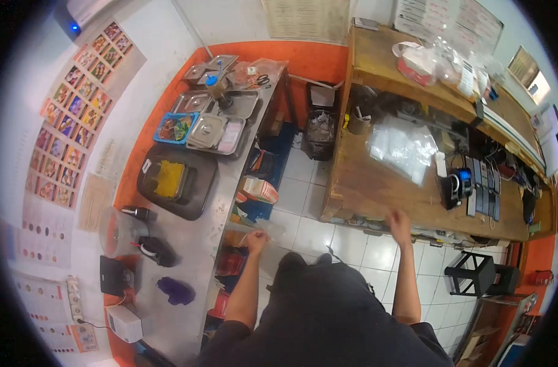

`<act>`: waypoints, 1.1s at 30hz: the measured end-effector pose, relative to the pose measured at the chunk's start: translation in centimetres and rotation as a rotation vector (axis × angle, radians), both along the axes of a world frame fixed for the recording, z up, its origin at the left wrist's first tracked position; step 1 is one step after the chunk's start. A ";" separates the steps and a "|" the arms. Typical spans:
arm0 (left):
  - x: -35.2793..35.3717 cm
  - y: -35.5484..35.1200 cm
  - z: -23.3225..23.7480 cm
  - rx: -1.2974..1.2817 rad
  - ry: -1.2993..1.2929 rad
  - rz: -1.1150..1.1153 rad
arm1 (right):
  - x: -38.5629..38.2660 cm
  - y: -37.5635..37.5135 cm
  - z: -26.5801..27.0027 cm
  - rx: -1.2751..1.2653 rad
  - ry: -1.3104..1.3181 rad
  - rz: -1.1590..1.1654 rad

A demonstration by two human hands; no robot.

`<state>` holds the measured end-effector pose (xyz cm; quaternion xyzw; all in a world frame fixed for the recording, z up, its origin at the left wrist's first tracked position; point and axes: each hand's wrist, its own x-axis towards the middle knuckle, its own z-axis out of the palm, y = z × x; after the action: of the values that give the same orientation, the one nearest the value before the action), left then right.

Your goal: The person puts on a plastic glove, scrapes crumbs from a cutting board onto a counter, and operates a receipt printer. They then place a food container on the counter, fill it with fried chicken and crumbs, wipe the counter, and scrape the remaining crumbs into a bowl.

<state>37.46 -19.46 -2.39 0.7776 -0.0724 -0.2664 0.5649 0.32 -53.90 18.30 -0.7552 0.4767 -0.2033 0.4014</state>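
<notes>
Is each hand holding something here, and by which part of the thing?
The left hand seems to hold clear plastic, probably by its near edge; the exact spot is unclear. In the right hand, no held thing shows.

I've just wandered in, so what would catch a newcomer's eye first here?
Probably the bright yellow, food-like heap on the wide dark tray, on the long shiny metal counter at left, with a crumpled purple cloth nearer the viewer. Across the aisle at right, a glossy pile of clear plastic bags gleams on the brown wooden desk. Between them, the person's bare left hand and right hand are held well apart.
</notes>
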 end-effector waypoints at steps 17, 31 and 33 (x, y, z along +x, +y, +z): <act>24.7 -57.9 -10.3 -0.065 0.456 -0.476 | 30.9 -24.1 14.8 -0.815 -0.134 -0.337; 21.3 -40.5 -22.4 1.004 0.361 -1.540 | 28.3 -21.5 18.8 -0.758 0.373 -0.150; 18.4 -27.5 -27.5 0.970 0.292 -1.785 | 28.3 -20.0 18.6 -0.839 1.104 0.030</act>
<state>55.84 -47.00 -29.91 0.5450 -0.4394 -0.6822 -0.2109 28.64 -73.91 36.93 -0.8459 0.4818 0.0490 -0.2232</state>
